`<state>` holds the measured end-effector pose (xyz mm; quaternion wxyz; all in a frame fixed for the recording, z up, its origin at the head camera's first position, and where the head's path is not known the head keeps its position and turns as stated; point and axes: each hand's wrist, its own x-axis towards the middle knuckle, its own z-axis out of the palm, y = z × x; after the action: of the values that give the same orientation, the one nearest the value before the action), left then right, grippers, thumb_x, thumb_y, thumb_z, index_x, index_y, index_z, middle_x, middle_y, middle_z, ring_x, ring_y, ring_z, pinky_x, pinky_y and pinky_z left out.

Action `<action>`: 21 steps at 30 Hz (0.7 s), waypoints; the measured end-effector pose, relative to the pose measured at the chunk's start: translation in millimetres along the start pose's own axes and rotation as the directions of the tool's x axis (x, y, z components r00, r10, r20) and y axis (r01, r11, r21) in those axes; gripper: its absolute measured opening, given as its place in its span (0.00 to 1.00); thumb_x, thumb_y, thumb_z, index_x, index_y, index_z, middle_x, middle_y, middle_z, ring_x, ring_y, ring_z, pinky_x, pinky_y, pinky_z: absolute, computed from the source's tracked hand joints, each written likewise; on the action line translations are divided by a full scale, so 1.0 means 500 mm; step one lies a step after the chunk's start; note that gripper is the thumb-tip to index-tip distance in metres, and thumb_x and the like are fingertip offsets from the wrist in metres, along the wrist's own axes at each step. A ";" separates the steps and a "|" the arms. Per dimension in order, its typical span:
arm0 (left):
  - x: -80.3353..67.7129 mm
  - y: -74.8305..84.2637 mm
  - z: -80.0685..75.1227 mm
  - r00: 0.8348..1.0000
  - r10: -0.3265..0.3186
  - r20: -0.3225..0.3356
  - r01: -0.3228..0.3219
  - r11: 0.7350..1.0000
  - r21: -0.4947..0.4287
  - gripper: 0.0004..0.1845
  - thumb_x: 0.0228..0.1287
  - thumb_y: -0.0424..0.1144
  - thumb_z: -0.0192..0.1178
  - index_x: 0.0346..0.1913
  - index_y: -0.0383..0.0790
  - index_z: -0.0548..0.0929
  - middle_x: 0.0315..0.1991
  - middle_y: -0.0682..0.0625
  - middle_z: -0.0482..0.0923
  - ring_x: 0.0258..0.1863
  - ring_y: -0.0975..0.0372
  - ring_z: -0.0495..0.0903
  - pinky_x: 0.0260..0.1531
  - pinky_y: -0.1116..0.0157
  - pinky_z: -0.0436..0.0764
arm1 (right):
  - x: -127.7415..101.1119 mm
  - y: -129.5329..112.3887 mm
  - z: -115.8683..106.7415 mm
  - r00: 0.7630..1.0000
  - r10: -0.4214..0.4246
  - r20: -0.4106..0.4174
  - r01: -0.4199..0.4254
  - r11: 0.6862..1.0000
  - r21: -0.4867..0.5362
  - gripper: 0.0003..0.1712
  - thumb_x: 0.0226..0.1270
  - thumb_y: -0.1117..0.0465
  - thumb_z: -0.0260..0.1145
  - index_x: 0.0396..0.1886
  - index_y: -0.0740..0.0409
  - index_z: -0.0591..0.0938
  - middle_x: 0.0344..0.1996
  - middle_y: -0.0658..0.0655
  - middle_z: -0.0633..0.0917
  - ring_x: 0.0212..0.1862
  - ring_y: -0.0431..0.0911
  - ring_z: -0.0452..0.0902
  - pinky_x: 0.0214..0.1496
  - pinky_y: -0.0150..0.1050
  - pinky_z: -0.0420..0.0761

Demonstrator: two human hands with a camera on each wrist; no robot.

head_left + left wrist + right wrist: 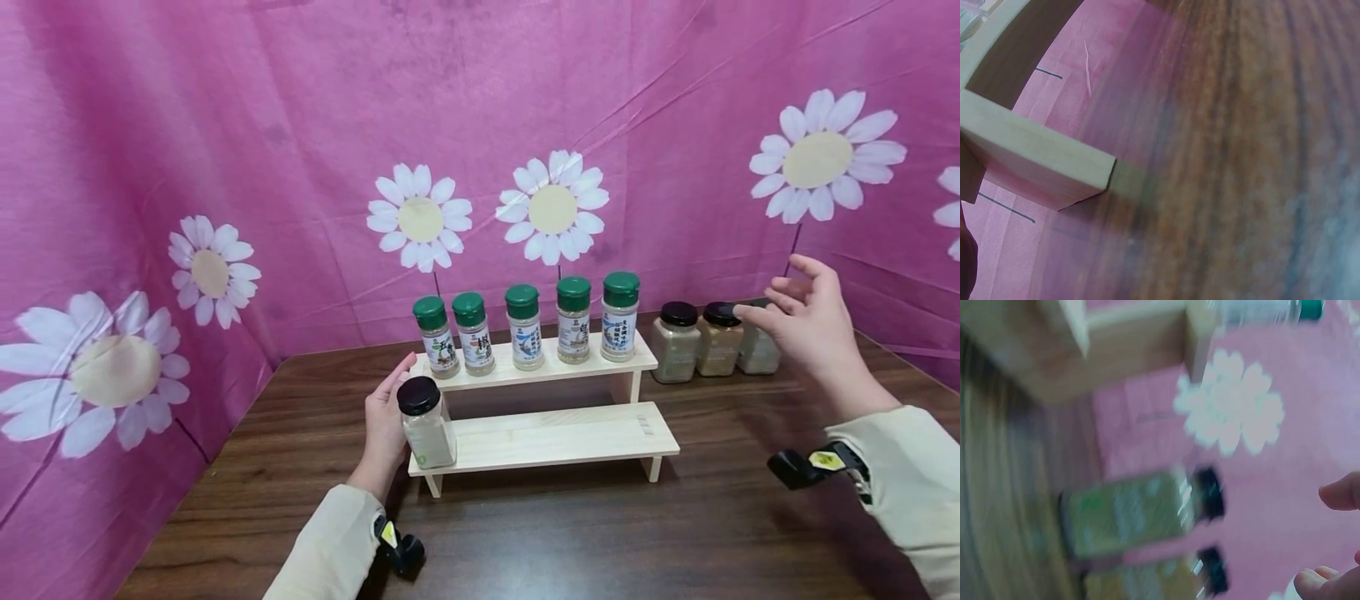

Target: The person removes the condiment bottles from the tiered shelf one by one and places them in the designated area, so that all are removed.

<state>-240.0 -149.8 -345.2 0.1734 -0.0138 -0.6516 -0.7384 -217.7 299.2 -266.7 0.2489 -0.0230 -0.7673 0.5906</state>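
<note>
My left hand (384, 427) is at the left end of a two-tier wooden rack (562, 436), its fingers reaching up along the side to the upper shelf. A square spice jar with a black lid (431, 435) stands upright on the left end of the lower shelf, partly in front of that hand. On the right, my right hand (813, 329) hovers with thumb and fingers spread and nothing between them. It is beside three black-lidded spice jars: a pale one (675, 354), a brown one (717, 350) and a third (757, 350), partly hidden by the thumb.
Several green-capped spice bottles (527, 342) stand in a row on the upper shelf. The rack rests on a dark wood-grain table (525, 533). A pink cloth with daisies (315, 150) hangs behind the table.
</note>
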 end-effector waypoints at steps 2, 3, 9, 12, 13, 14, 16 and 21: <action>-0.001 0.000 0.001 1.000 0.002 -0.003 -0.002 1.000 0.001 0.19 0.70 0.32 0.44 0.60 0.31 0.72 0.61 0.42 0.71 0.62 0.61 0.65 0.54 0.76 0.69 | -0.014 -0.023 0.016 0.998 -0.061 0.005 0.059 0.985 0.163 0.43 0.53 0.74 0.65 0.64 0.45 0.57 0.41 0.42 0.67 0.48 0.32 0.70 0.40 0.13 0.71; -0.002 0.000 0.002 1.000 0.003 -0.004 -0.003 1.000 0.003 0.19 0.70 0.32 0.44 0.60 0.31 0.72 0.61 0.43 0.71 0.62 0.61 0.65 0.54 0.76 0.69 | -0.021 -0.035 0.025 0.996 -0.092 0.006 0.087 0.966 0.243 0.42 0.52 0.77 0.65 0.62 0.45 0.59 0.42 0.45 0.68 0.45 0.31 0.70 0.41 0.14 0.71; -0.002 0.000 0.003 1.000 -0.006 -0.014 0.006 1.000 0.002 0.19 0.69 0.31 0.44 0.60 0.33 0.73 0.60 0.45 0.72 0.62 0.63 0.65 0.55 0.74 0.69 | -0.070 -0.096 0.086 0.966 -0.255 0.047 0.218 0.896 0.388 0.39 0.49 0.82 0.63 0.58 0.52 0.63 0.44 0.50 0.73 0.46 0.35 0.73 0.47 0.18 0.74; -0.001 -0.001 0.003 1.000 -0.008 -0.012 0.008 1.000 0.001 0.19 0.69 0.31 0.45 0.59 0.32 0.74 0.60 0.44 0.72 0.62 0.62 0.65 0.56 0.73 0.69 | -0.094 -0.117 0.113 0.947 -0.305 0.105 0.245 0.891 0.383 0.40 0.48 0.83 0.63 0.59 0.52 0.64 0.45 0.50 0.74 0.47 0.36 0.74 0.48 0.20 0.74; -0.001 -0.001 0.003 1.000 -0.010 -0.011 0.010 1.000 0.001 0.19 0.69 0.32 0.45 0.59 0.32 0.73 0.60 0.44 0.72 0.62 0.62 0.65 0.56 0.73 0.69 | -0.102 -0.122 0.123 0.939 -0.322 0.120 0.255 0.887 0.384 0.40 0.48 0.83 0.62 0.59 0.51 0.65 0.45 0.51 0.74 0.47 0.36 0.74 0.48 0.20 0.74; -0.001 -0.002 0.003 1.000 -0.009 -0.009 0.009 1.000 0.001 0.19 0.69 0.32 0.45 0.60 0.32 0.73 0.60 0.44 0.72 0.63 0.61 0.65 0.56 0.73 0.69 | -0.108 -0.126 0.132 0.930 -0.340 0.140 0.264 0.884 0.386 0.40 0.48 0.84 0.62 0.59 0.52 0.65 0.44 0.51 0.74 0.47 0.36 0.74 0.49 0.21 0.75; 0.000 -0.002 0.003 1.000 -0.009 -0.006 0.009 1.000 0.005 0.19 0.69 0.33 0.46 0.60 0.32 0.73 0.60 0.44 0.71 0.63 0.60 0.65 0.57 0.72 0.69 | -0.120 -0.133 0.150 0.916 -0.363 0.172 0.276 0.880 0.388 0.39 0.48 0.84 0.61 0.58 0.52 0.66 0.44 0.52 0.75 0.47 0.37 0.75 0.49 0.22 0.75; 0.000 -0.001 0.003 1.000 -0.007 -0.008 0.007 1.000 0.010 0.19 0.69 0.33 0.45 0.60 0.32 0.73 0.61 0.43 0.71 0.62 0.60 0.65 0.56 0.73 0.69 | -0.145 -0.143 0.194 0.890 -0.383 0.245 0.286 0.890 0.354 0.37 0.49 0.82 0.62 0.59 0.56 0.66 0.43 0.54 0.75 0.46 0.38 0.76 0.50 0.24 0.76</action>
<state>-240.2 -148.4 -345.5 0.1735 -0.0078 -0.6546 -0.7358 -175.3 167.1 -244.0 0.2255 0.2429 -0.6869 0.6468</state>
